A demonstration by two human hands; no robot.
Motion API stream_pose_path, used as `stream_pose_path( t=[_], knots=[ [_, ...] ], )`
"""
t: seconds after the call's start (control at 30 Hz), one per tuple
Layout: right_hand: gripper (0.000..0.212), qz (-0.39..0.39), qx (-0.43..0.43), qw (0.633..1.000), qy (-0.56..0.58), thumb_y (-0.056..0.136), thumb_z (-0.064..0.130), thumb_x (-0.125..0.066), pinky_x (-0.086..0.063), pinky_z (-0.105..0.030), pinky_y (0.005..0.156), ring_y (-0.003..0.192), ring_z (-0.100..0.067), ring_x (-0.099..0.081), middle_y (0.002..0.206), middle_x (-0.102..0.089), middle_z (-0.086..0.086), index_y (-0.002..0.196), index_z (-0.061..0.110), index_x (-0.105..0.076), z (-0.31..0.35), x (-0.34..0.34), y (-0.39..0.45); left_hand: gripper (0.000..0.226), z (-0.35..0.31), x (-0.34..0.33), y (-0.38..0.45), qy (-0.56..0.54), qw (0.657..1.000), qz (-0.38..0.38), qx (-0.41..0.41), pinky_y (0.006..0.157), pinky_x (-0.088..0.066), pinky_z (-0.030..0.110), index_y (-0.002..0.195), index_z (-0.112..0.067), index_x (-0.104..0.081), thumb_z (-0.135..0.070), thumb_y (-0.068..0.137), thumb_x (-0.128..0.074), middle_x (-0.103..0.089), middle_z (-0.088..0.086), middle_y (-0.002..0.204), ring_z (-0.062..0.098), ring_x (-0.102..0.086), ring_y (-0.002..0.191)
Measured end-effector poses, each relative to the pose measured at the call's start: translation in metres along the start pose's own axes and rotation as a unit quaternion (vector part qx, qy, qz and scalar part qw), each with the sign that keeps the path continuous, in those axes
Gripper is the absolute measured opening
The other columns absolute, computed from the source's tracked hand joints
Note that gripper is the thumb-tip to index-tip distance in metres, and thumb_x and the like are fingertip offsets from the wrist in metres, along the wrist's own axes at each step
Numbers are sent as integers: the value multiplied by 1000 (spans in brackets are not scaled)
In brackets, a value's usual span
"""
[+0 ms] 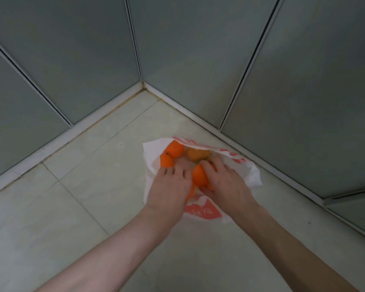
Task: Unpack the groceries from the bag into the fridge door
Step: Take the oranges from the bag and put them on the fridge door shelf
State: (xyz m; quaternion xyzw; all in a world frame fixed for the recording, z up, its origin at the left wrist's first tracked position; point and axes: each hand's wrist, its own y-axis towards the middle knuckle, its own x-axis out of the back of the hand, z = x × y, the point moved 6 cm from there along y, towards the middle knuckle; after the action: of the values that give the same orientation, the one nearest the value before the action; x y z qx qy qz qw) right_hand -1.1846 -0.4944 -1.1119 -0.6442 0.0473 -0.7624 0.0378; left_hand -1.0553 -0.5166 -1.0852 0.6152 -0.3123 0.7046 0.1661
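1. Head view, looking straight down into a floor corner: a white plastic bag [249,173] with red print lies open on pale floor tiles [72,207], close to where two grey panelled walls [93,60] meet.
2. Contents showing: two oranges [174,149] at the bag's left rim, a duller yellowish fruit [196,154] towards the back, perhaps a pear or lemon; the blur makes it hard to say.
3. Right hand [226,182]: fingers curled over the top of a third orange [199,175], thumb underneath. A proper hold.
4. Left hand [169,184]: inside the bag mouth just beside that orange, fingers bent downward. Whether they grip the plastic, rest on fruit or hold nothing, I cannot tell.
5. Step in hand, as I judge it: taking the first fruit out. Nothing has reached the fridge, and no fridge door is in sight here.
6. Next move calls for lifting the held orange clear of the rim without dragging the plastic, steadying the bag so the loose fruit doesn't roll out, then turning away from this corner to find the fridge door.
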Motion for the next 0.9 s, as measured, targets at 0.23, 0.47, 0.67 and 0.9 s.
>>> stream_pose_path(
  t=[0.23,0.47,0.67,0.9],
  knots=[
    [78,4,-7,999,49,78,30,-87,-60,-49,81,107,-41,-68,140,-57,-15,144,9,-52,17,110,-56,62,0,76,-70,-106,993,-55,2,71,-53,39,110,-14,-64,-37,57,-88,-63,9,103,33,-65,86],
    [76,7,1,996,88,79,36,-85,-57,-46,88,112,-40,-64,139,-56,-10,144,14,-51,54,276,-100,72,18,223,-155,-269,955,-102,75,65,-59,41,131,-16,-58,-32,69,-90,-58,6,121,32,-65,102],
    [82,3,-3,993,117,77,71,-48,-52,-36,71,96,-35,-68,133,-58,-5,139,17,-53,108,439,-134,72,38,374,-229,-337,928,-139,80,84,-61,42,136,-19,-55,-28,73,-89,-55,2,129,27,-63,112],
    [83,-30,-4,992,124,75,77,-46,-45,-28,70,100,-28,-64,134,-57,4,140,27,-55,166,616,-180,75,63,536,-321,-371,905,-183,100,100,-51,26,141,-21,-54,-32,75,-88,-54,-4,136,18,-59,122]
  ],
)
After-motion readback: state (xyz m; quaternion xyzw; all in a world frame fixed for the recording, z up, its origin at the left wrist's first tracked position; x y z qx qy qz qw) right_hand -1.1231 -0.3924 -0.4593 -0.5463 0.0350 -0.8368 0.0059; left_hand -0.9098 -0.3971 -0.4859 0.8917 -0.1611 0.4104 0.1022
